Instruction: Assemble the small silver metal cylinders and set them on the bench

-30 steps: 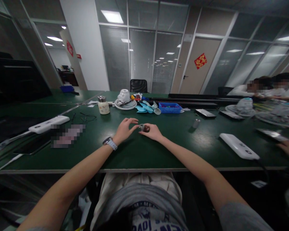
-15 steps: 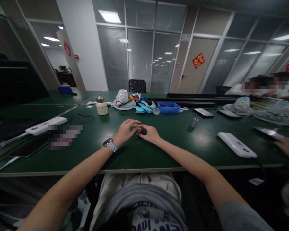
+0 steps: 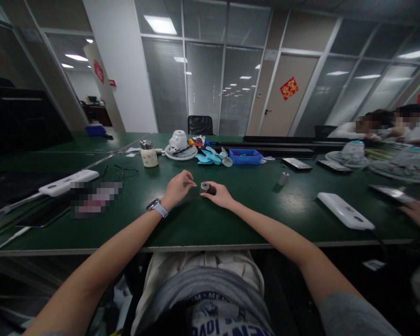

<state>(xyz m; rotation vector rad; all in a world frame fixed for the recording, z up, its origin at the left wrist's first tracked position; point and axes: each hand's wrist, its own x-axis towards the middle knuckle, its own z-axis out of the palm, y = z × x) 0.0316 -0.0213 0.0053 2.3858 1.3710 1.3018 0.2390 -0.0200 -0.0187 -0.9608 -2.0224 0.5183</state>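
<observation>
My right hand (image 3: 221,194) is wrapped round a small metal cylinder (image 3: 205,188), whose round end faces up, above the green table (image 3: 182,228). Just left of it, my left hand (image 3: 178,187) has its thumb and forefinger tips close together; whether something tiny is between them cannot be made out. A watch with a pale strap (image 3: 158,207) is on the left wrist. A second small metal cylinder (image 3: 283,178) stands on the table to the right of my hands.
Behind my hands are a patterned bottle (image 3: 149,157), a white fan part (image 3: 178,142), light-blue blades (image 3: 210,157) and a blue tray (image 3: 245,157). White power strips lie left (image 3: 69,182) and right (image 3: 345,211). At the right edge is another person's hand (image 3: 418,213).
My left hand has moved left, away from the cylinder. The cylinder's round end is now uncovered in my right hand, which has stayed nearly in place.
</observation>
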